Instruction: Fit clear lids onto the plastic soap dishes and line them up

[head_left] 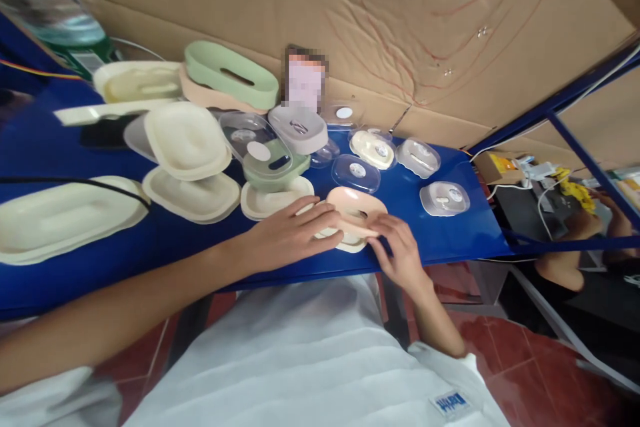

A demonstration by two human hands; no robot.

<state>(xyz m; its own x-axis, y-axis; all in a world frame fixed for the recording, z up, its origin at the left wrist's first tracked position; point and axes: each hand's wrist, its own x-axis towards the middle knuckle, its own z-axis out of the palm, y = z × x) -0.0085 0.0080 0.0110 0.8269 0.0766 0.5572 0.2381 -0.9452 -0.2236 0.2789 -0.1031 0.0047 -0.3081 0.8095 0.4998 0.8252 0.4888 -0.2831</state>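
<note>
A peach slotted soap dish tray (353, 203) sits tilted over a cream soap dish base (353, 245) near the table's front edge. Its right end is pinched between the thumb and fingers of my right hand (400, 250). My left hand (300, 230) reaches in from the left with its fingers stretched out, lying at the left side of the peach tray and cream base; its fingertips partly cover the base. Just behind that hand lies another cream base (275, 200), partly hidden by it. A clear lid (356, 173) with a white round label rests beyond the peach tray.
Closed soap boxes (445, 199) stand at the right. Green trays (233, 77), grey trays (297, 127) and cream dishes (187, 140) are piled at left and back. A phone (305, 80) leans on the cardboard wall (400, 27). A bottle (55, 20) is far left; another person's arm (570, 253) is at right.
</note>
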